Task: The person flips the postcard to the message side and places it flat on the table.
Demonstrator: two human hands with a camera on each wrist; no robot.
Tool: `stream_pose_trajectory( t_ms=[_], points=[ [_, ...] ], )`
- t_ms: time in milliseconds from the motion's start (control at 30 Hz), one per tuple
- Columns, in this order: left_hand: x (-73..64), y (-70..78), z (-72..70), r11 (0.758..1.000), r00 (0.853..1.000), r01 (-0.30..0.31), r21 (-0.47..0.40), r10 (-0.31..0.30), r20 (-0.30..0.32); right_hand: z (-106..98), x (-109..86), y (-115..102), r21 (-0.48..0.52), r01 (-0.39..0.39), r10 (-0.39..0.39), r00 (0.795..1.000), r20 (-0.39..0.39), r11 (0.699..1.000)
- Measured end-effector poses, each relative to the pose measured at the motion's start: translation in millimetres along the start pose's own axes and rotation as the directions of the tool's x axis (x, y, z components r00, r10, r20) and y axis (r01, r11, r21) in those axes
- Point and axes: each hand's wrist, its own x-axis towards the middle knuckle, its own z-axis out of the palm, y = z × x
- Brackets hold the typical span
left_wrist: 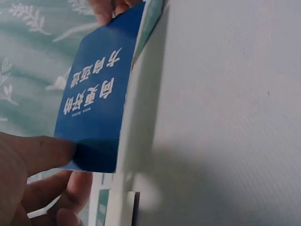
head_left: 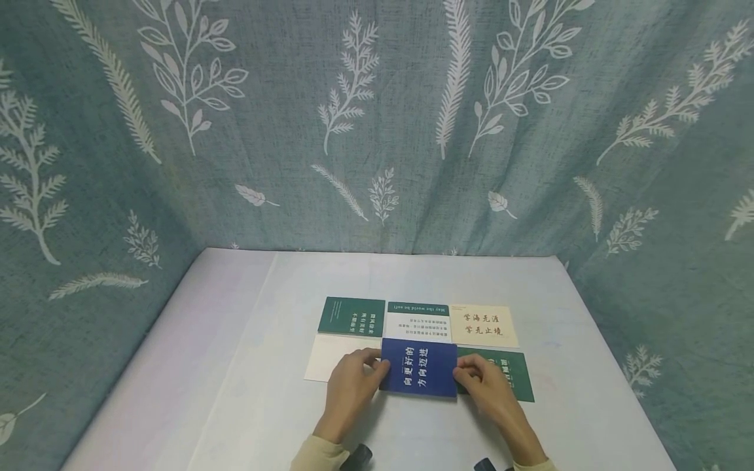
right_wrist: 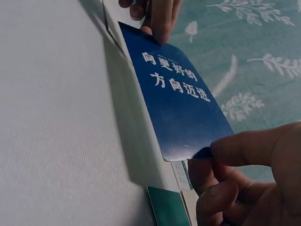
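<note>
A dark blue notebook (head_left: 419,367) with white Chinese characters is held between both hands, a little above the white table in the wrist views. My left hand (head_left: 355,386) pinches its left end, thumb on top and fingers beneath. At the other end my right hand (head_left: 489,389) pinches it the same way, as the right wrist view shows. Under and beside the left hand lies a cream notebook (head_left: 321,358). A green notebook (head_left: 518,374) is partly covered by the right hand and the blue one.
Behind the hands lie a green notebook (head_left: 351,316), a white one with a green band (head_left: 418,320) and a cream one with brown characters (head_left: 483,326), side by side. The white table (head_left: 247,405) meets a leaf-patterned green curtain (head_left: 377,131) at the back and sides.
</note>
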Motion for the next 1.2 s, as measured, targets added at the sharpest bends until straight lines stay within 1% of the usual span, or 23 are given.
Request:
stream_pose_trajectory(
  t_ms=[133, 233, 467, 600, 733, 900, 1000, 1200],
  points=[
    [-0.6, 0.1, -1.8, 1.0, 1.0, 0.006, -0.013, -0.006, 0.006, 0, -1.3, 0, -0.005, -0.003, 0.003, 1.0, 0.0, 1.0],
    [-1.2, 1.2, -3.3, 1.0, 1.0, 0.008, -0.022, -0.008, 0.007, 0, -1.6, 0, 0.012, 0.004, -0.004, 1.0, 0.0, 1.0],
    [-1.6, 3.5, -5.3, 0.998, 0.999, 0.034, -0.049, -0.033, 0.012, -2, -3.0, 0, 0.023, 0.011, -0.011, 1.0, -0.007, 1.0],
    [-2.3, 3.6, -6.7, 0.998, 0.999, 0.031, -0.055, -0.031, 0.01, -2, -3.7, 1, 0.025, 0.003, -0.002, 1.0, -0.014, 1.0],
    [-3.8, 4.2, -9.3, 0.998, 1.0, 0.016, -0.065, -0.016, 0.003, -2, -4.3, 1, 0.036, -0.002, 0.002, 1.0, -0.014, 0.999],
    [-3.5, 3.7, -11.7, 0.995, 1.0, 0.016, -0.095, -0.015, 0.005, -2, -4.5, 0, 0.051, 0.006, -0.005, 1.0, -0.016, 0.999],
    [-2.1, 3.3, -12.2, 0.991, 0.999, 0.037, -0.126, -0.034, 0.029, -1, -4.2, 0, 0.05, 0.019, -0.017, 0.999, -0.028, 0.999],
    [-0.1, 3.9, -13.9, 0.976, 0.992, 0.086, -0.199, -0.066, 0.104, 1, -3.3, 0, 0.048, 0.018, -0.016, 0.999, -0.039, 0.999]
  ],
)
